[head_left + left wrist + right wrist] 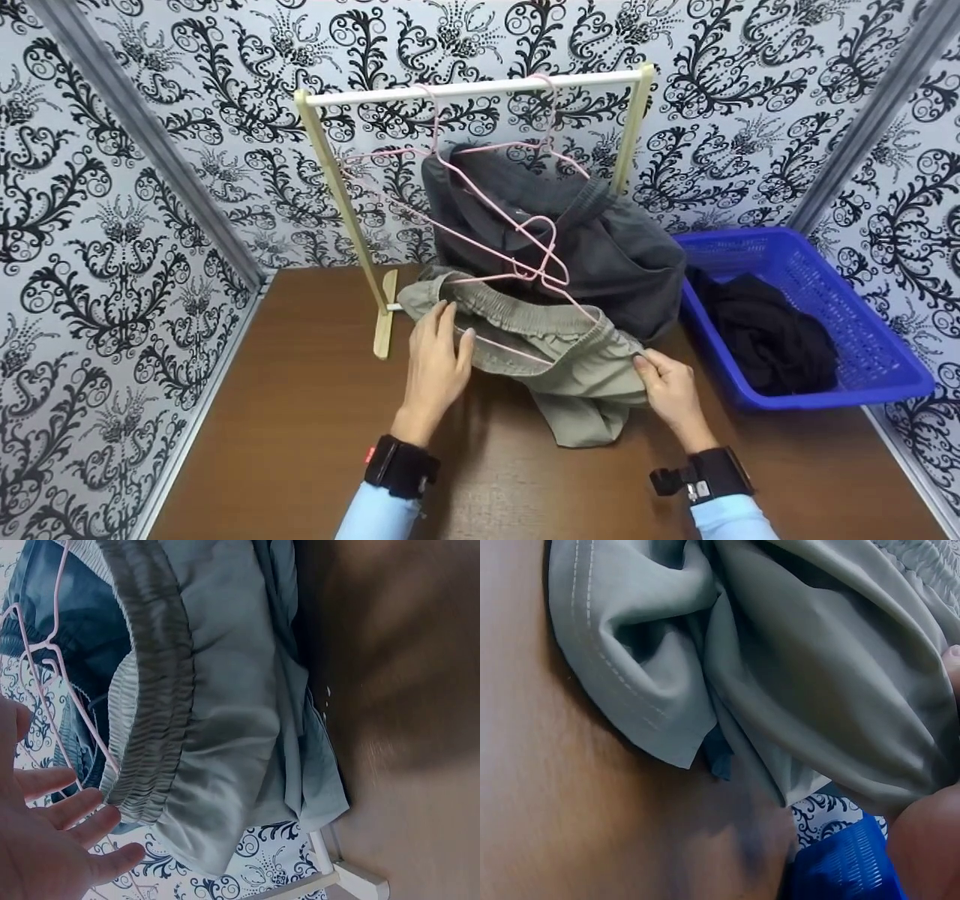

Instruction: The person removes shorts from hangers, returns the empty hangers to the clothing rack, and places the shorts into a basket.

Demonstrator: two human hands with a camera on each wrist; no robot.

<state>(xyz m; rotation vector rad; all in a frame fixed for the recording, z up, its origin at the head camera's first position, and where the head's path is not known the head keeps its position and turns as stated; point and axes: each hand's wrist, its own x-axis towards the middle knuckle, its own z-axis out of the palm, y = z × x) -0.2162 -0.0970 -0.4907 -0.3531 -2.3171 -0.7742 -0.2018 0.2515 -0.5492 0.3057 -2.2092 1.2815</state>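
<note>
khaki shorts: likely light, floppy | best held at elastic waistband sides | near worktop back edge | left grip spread | right grip pinching shorts

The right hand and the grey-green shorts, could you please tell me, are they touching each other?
Touching: the head view shows the right hand pinching the side of the grey-green shorts, thumb on the cloth.

I'm looking into a booth-like setup: patterned panels are enclosing the back and side edges of the table, grey strips framing its back corners.
</note>
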